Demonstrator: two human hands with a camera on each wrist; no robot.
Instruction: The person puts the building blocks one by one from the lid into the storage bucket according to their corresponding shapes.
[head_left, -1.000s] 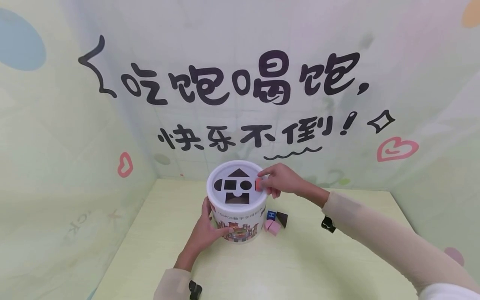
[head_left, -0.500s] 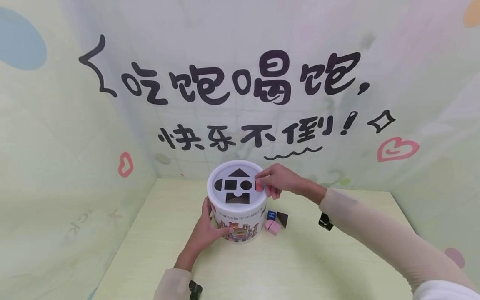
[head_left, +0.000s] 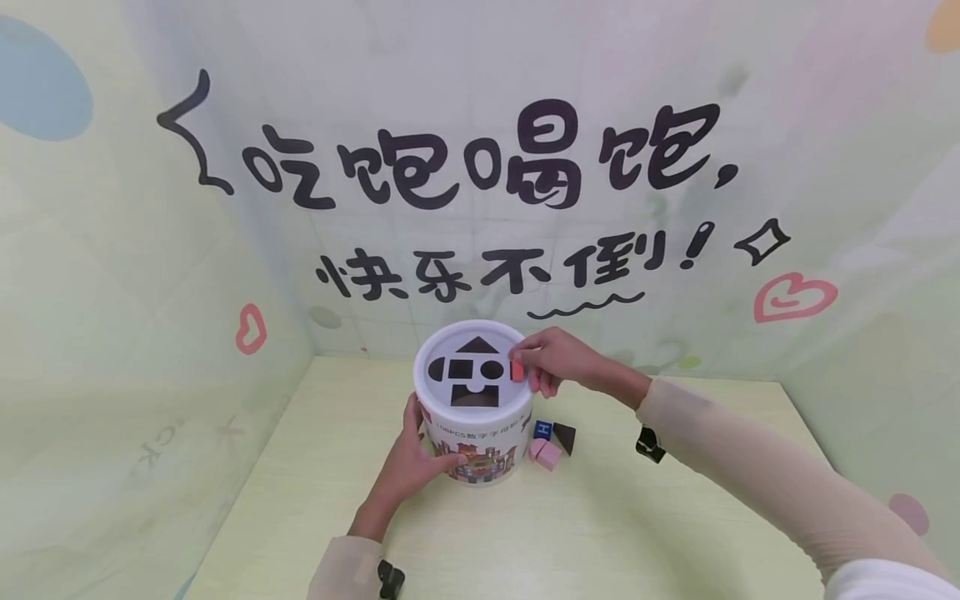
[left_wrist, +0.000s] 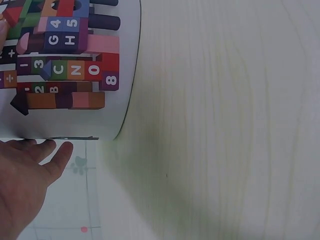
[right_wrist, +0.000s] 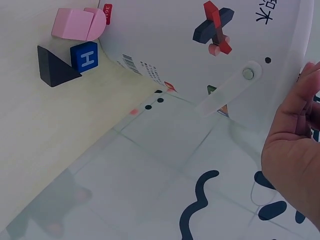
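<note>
A white toy-block bucket (head_left: 480, 437) stands upright on the table, its lid (head_left: 441, 398) cut with several shaped holes. My left hand (head_left: 408, 467) grips its left side, thumb across the printed front. At the lid's right edge, my right hand (head_left: 562, 360) pinches a small red block (head_left: 517, 371) over the slot there; the fingers partly cover it. Beside the bucket's right foot lie a blue block marked H (right_wrist: 84, 57), a black triangular block (right_wrist: 55, 67), a pink block (right_wrist: 71, 23) and a rounded pink piece (right_wrist: 97, 24). The right wrist view leaves the red block out.
The pale wooden table (head_left: 600, 533) reaches back to a printed cloth wall (head_left: 480, 283) close behind the bucket. More cloth hangs at both sides. A clear strap with a round stud (right_wrist: 248, 74) is fixed on the bucket's side.
The red block has turned slightly and stands straighter at the right slot, with the right hand's fingers still on it. The left hand and bucket stay in place.
</note>
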